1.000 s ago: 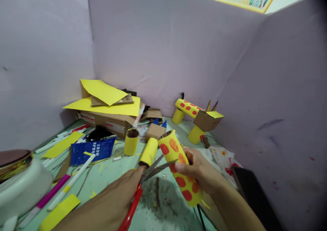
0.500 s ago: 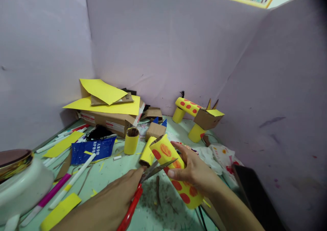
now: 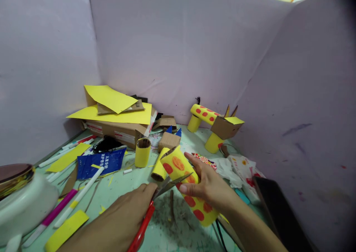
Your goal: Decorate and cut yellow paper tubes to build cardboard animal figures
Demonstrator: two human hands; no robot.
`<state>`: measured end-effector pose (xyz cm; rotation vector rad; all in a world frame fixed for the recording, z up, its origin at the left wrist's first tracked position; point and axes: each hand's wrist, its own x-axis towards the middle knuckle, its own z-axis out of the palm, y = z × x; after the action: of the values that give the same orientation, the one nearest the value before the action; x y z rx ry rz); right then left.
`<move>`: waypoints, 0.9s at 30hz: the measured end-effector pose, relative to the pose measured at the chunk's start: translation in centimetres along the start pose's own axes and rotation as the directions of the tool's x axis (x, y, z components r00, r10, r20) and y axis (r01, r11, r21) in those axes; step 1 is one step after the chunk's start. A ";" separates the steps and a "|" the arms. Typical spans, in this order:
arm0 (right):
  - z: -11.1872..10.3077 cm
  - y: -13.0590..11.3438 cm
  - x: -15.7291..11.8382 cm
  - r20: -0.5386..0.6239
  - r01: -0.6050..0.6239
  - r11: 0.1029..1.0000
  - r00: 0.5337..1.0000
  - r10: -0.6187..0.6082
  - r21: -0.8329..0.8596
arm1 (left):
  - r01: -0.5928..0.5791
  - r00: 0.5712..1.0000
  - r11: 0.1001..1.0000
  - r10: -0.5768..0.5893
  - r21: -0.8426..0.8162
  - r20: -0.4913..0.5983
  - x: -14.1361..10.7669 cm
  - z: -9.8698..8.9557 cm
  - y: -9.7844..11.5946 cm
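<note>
My right hand (image 3: 207, 181) is closed around a yellow paper-covered tube (image 3: 200, 211) with red and orange spots, tilted with its open end up and to the left. My left hand (image 3: 136, 203) is closed on a pair of scissors (image 3: 142, 228) near the pivot; its red handles extend down beneath the hand. The parted blades reach across the front of the spotted tube, and I cannot tell whether they touch it. Behind the tube lies a shorter plain yellow tube (image 3: 158, 168). Another yellow tube (image 3: 142, 155) stands upright to its left.
A spotted cardboard animal (image 3: 205, 114) stands at the back right. A small cardboard box with blue points (image 3: 168, 140) is mid-table. Yellow sheets (image 3: 111, 98) top a carton at back left. Markers (image 3: 59, 211), a blue packet (image 3: 101, 163) and a white pot (image 3: 30, 203) occupy the left; a dark slab (image 3: 278, 207) is at right.
The spotted tube and my right hand have shifted slightly left, while the scissors and left hand stay almost in place. The view has moved a little.
</note>
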<state>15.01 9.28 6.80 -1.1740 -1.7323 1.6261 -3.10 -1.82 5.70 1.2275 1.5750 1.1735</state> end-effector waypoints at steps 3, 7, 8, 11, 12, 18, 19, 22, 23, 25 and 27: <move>0.0 -0.1 -0.1 0.015 0.017 1.000 1.000 -0.017 0.012 | -0.054 0.998 0.990 0.048 0.130 0.048 0.1 0.2 0.1; -0.1 -0.2 -0.2 0.014 0.053 0.999 0.998 -0.053 -0.007 | -0.108 0.991 0.960 0.082 0.260 0.110 0.6 0.0 0.3; -0.1 -0.3 -0.2 0.014 0.057 0.998 0.998 -0.057 -0.012 | -0.119 0.988 0.950 0.084 0.289 0.131 0.7 -0.1 0.3; -0.2 -0.4 0.0 0.017 0.067 0.997 0.998 -0.066 -0.037 | -0.144 0.980 0.917 0.079 0.372 0.185 1.0 -0.1 0.1; -0.3 -0.4 0.0 0.024 0.074 0.996 0.997 -0.073 -0.045 | -0.150 0.977 0.904 0.076 0.399 0.197 1.1 -0.1 0.0; -0.4 -0.4 0.1 0.140 0.104 0.994 0.984 -0.108 0.035 | -0.190 0.961 0.824 0.045 0.533 0.272 1.6 -0.1 -0.9; -0.4 -0.4 0.1 0.148 0.097 0.995 0.984 -0.102 0.040 | -0.202 0.956 0.806 0.038 0.557 0.292 1.6 0.0 -0.9; -0.5 -0.1 0.0 0.145 0.064 0.998 0.987 -0.067 0.030 | -0.228 0.942 0.743 0.004 0.630 0.336 1.6 0.0 -0.5; -0.6 0.0 0.1 0.141 0.049 0.998 0.989 -0.052 0.029 | -0.230 0.940 0.729 -0.004 0.645 0.340 1.6 0.0 -0.3; -0.8 0.2 0.1 0.140 0.024 0.999 0.990 -0.027 0.023 | -0.230 0.942 0.728 0.001 0.646 0.335 1.7 -0.1 0.1; -1.0 0.4 0.1 0.174 0.009 1.000 0.985 -0.012 0.018 | -0.242 0.939 0.742 0.017 0.625 0.344 1.8 -0.2 0.4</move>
<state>15.88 9.87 6.57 -1.0393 -1.8239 1.7798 -3.56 -0.10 6.01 1.9068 1.7224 0.4269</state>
